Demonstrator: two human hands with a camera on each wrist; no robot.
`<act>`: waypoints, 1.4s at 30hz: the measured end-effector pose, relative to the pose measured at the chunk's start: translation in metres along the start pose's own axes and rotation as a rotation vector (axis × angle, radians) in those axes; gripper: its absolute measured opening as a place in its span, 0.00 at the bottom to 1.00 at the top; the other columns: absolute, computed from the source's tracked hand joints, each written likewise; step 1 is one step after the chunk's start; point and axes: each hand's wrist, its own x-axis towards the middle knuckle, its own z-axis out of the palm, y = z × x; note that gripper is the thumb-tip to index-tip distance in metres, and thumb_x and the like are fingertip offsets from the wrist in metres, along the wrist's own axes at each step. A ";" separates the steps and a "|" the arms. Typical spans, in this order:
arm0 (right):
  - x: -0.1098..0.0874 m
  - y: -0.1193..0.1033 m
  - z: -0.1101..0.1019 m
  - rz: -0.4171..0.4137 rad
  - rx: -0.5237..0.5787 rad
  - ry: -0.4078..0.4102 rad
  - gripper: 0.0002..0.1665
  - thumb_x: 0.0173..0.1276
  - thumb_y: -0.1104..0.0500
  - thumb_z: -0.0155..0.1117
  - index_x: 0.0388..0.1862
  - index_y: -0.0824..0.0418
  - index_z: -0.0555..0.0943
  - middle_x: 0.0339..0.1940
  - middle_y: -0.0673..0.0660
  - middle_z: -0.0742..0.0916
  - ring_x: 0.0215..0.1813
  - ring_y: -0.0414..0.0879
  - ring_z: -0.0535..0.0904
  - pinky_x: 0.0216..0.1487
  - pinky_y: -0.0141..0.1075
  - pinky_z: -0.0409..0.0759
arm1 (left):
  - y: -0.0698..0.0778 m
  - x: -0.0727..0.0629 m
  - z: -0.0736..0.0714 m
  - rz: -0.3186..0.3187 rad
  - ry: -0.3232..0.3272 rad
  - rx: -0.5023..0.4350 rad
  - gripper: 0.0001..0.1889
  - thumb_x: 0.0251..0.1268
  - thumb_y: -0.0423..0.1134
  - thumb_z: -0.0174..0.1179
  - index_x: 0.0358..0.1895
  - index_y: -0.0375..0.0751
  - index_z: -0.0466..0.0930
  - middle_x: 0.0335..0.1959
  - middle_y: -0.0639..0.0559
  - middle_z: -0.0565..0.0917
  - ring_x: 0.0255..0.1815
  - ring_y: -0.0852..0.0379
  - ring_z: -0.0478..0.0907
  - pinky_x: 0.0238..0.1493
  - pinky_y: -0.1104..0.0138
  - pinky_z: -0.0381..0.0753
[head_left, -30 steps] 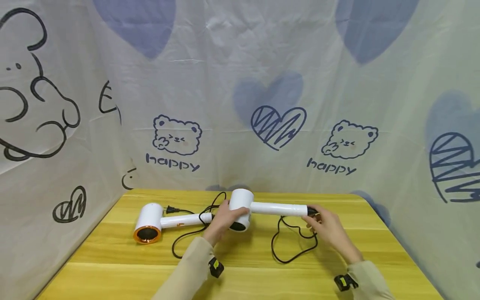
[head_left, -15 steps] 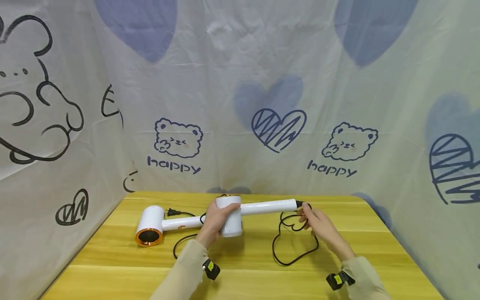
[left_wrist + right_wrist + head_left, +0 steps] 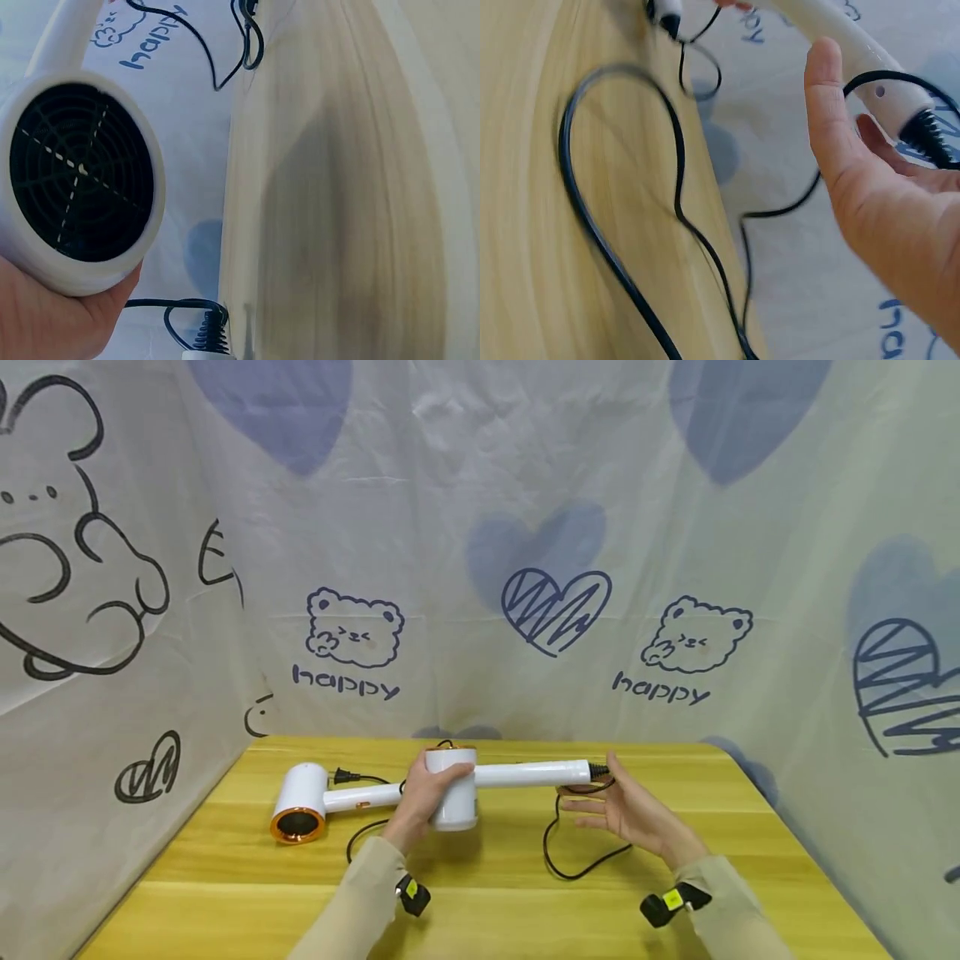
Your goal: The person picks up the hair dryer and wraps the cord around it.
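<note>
My left hand (image 3: pixel 418 800) grips the barrel of a white hair dryer (image 3: pixel 454 802), thumb across its near side. Held above the table, the dryer points its handle to the right. Its black round grille (image 3: pixel 82 169) faces the camera in the left wrist view. Beside the handle's cord end, my right hand (image 3: pixel 641 817) has its fingers extended and its thumb (image 3: pixel 825 90) raised. The dryer's black cord (image 3: pixel 619 274) passes by this hand and loops down toward the table; whether the fingers touch it I cannot tell.
A second white hair dryer (image 3: pixel 302 787) with an orange rim lies on the left of the wooden table (image 3: pixel 525 918). Its handle runs behind my left hand. A black plug (image 3: pixel 345 776) lies near it. Printed cloth (image 3: pixel 450 527) hangs behind the table.
The held dryer has shifted left and turned, so its orange-rimmed end is at the back. My right hand has let go of the cord end and spread its fingers.
</note>
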 end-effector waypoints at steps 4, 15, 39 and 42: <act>0.004 0.003 -0.003 -0.056 0.271 -0.140 0.38 0.76 0.34 0.28 0.68 0.60 0.58 0.68 0.65 0.74 0.70 0.56 0.71 0.76 0.48 0.61 | 0.002 -0.002 -0.003 -0.029 -0.034 0.000 0.37 0.55 0.50 0.70 0.64 0.39 0.64 0.50 0.38 0.78 0.37 0.49 0.82 0.35 0.55 0.87; 0.005 0.008 -0.006 -0.242 0.026 -0.013 0.26 0.80 0.52 0.41 0.71 0.60 0.66 0.64 0.57 0.74 0.64 0.50 0.78 0.68 0.41 0.73 | 0.000 -0.001 -0.016 -0.079 -0.073 -0.036 0.38 0.53 0.51 0.70 0.65 0.40 0.65 0.47 0.39 0.80 0.35 0.49 0.84 0.36 0.53 0.87; 0.015 -0.028 0.018 -0.096 -1.328 0.013 0.37 0.60 0.43 0.72 0.63 0.63 0.77 0.58 0.60 0.84 0.57 0.55 0.80 0.55 0.48 0.83 | -0.009 0.000 -0.020 -0.089 -0.170 0.103 0.36 0.54 0.48 0.69 0.63 0.37 0.65 0.47 0.38 0.79 0.36 0.47 0.81 0.33 0.55 0.87; 0.015 -0.025 0.019 -0.039 -1.258 -0.006 0.35 0.62 0.44 0.70 0.65 0.56 0.76 0.62 0.56 0.82 0.59 0.53 0.78 0.57 0.50 0.80 | -0.010 -0.001 -0.019 -0.098 -0.173 0.107 0.36 0.53 0.49 0.69 0.62 0.37 0.66 0.46 0.39 0.79 0.36 0.48 0.81 0.34 0.55 0.86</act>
